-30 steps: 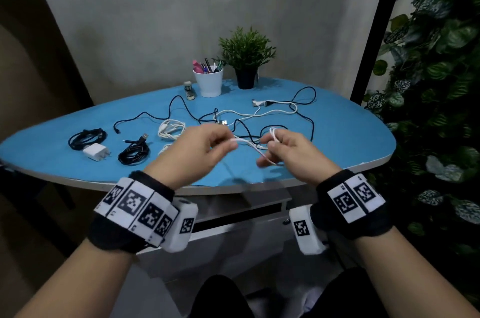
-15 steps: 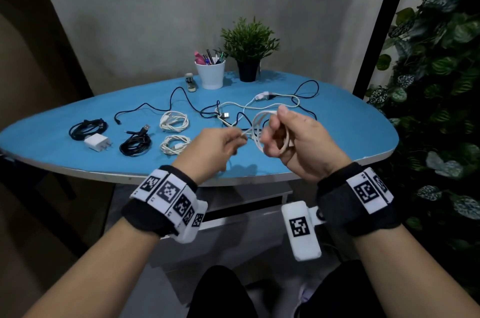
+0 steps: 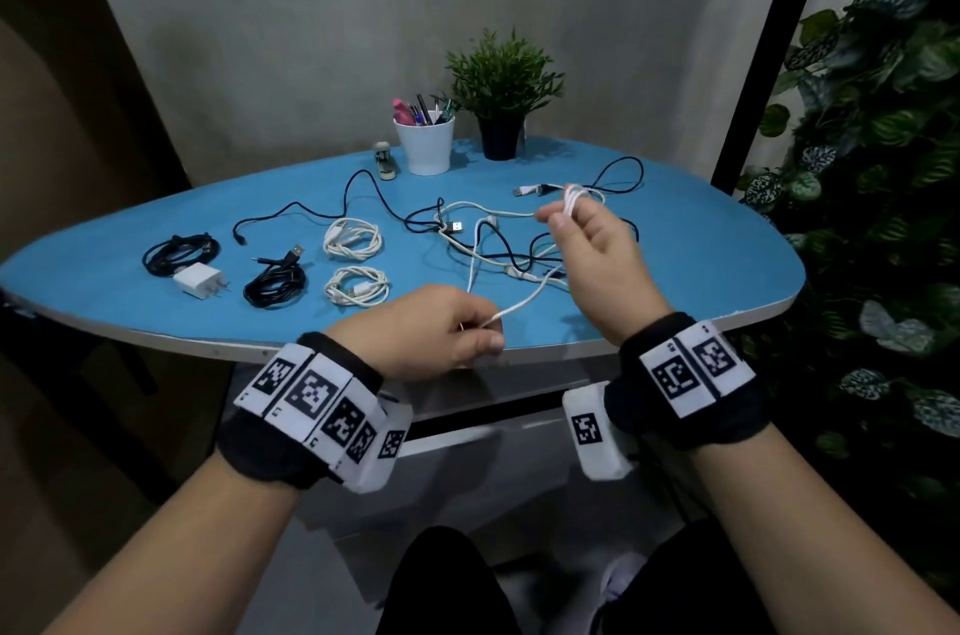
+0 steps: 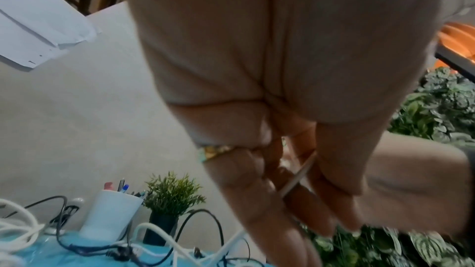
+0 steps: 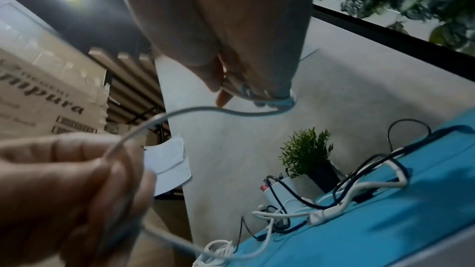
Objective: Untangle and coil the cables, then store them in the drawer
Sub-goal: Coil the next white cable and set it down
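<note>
A thin white cable runs between my two hands above the blue table. My right hand is raised over the table and holds a few white loops pinched at its fingertips. My left hand sits near the front edge and pinches the same cable between thumb and fingers. A tangle of black and white cables lies mid-table. Two white coils and two black coils lie to the left. Under the table a drawer stands slightly open.
A white charger plug lies by the black coils. At the back stand a white pen cup, a potted plant and a small stapler. Leafy plants fill the right side.
My right hand has risen and moved away over the table with the loops. My left hand has dropped toward the front edge, drawing the cable out between the hands.
</note>
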Available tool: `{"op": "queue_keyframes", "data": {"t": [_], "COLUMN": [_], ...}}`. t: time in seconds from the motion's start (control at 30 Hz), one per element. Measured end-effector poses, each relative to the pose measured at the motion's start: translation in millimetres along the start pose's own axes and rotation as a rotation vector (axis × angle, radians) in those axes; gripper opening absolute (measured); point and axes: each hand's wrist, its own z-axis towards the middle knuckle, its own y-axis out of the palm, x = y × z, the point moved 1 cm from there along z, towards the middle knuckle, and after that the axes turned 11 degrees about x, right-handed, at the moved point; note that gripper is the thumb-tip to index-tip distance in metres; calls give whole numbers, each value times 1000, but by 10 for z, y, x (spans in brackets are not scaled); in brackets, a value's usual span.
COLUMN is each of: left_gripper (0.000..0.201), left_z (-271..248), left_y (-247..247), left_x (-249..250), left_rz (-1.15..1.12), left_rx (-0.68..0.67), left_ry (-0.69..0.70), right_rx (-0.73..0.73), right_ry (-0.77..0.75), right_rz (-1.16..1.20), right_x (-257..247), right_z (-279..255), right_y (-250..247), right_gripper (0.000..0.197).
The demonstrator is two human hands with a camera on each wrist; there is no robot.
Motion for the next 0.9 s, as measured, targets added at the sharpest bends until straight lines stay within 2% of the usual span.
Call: {"op": "queue_keyframes", "data": {"t": [0.1,0.27,0.33,0.43,0.53,0.7,0.8,0.9], "left_gripper": [16,11,7,5,9,14,17,16], "left_z": [-15,13,24,29,44,94,119,118], "left_y": [-125,-274,-312,-308,-260,-111,29,162], "left_x": [35,25,-29,-104,-157,-198,-175,-124], "left_rz": [-18,10,13,36,23,-22,-133,-123], "left_rx": [119,573,679,749,751,624,484,276], "left_ry": [32,168,191,163,116,12,-58,-92], "right_rx": [-135,-302,-365,-462,-489,-371,-294,-258], "right_ry": [-22,108,138,107,138,219,273,317], "right_rz": [-223,-106,-52,-94,34,400,588,733], "right_x": [47,-2,-15,-53,-123,-222,-276,-314], "right_z": [-33,-145,-210,-295,-326,-250,-200,-170], "right_y": [8,16,16,23,18,-31,-58,-85], "right_gripper": [17,22,31,37,42,44,42,37]}}
